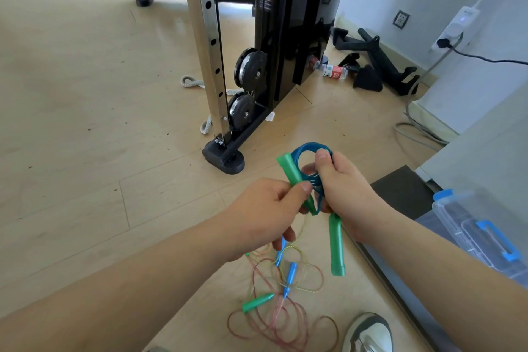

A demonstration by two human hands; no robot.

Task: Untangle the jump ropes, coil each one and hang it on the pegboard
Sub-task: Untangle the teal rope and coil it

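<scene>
"Two hands, one rope: why?"
"Right hand (345, 194) curls round the translucent blue plastic rope coil (307, 148), thumb pinning its loops; left hand (265, 208) pinches its green plastic handle (291, 171), probably to wrap it."
"Others?"
"Thin pink and yellow ropes (283, 320) lie tangled on the pale wooden floor (85, 123), near its right edge."

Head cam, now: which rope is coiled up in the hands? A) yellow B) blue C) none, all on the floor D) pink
B: the right hand holds the blue coil and the left hand pinches a green handle, while the pink rope lies in loose loops on the floor.
</scene>
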